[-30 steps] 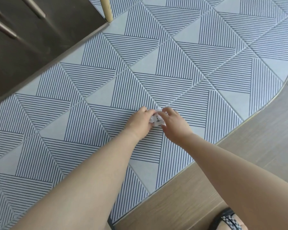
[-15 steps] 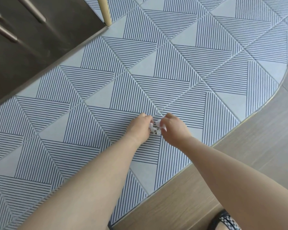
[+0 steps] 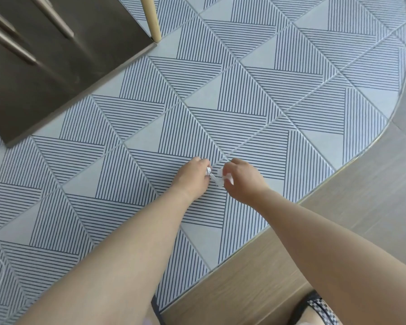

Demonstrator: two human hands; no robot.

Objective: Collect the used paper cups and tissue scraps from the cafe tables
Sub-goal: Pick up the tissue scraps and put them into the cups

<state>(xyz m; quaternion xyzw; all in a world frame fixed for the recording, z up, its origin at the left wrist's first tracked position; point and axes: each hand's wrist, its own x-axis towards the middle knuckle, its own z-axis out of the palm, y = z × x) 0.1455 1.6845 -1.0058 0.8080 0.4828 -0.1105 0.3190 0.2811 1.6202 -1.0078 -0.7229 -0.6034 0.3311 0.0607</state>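
Both arms reach down over a striped tile floor (image 3: 220,95). My left hand (image 3: 192,175) is closed on a small crumpled white tissue scrap (image 3: 208,171) at its fingertips. My right hand (image 3: 243,178) pinches another white tissue piece (image 3: 223,179). The two pieces sit close together, joined by a thin strand or just touching; I cannot tell which. No paper cups are in view.
A dark metal base plate (image 3: 56,73) with slanted legs lies at the upper left, and a pale wooden leg (image 3: 152,19) stands at its corner. Wood flooring (image 3: 338,219) borders the tiles along a curved metal strip at the right. A checkered shoe (image 3: 319,310) shows at the bottom.
My hands have drawn slightly apart, and the tissue that was bunched between them is now stretched or split into two bits, one in each hand.
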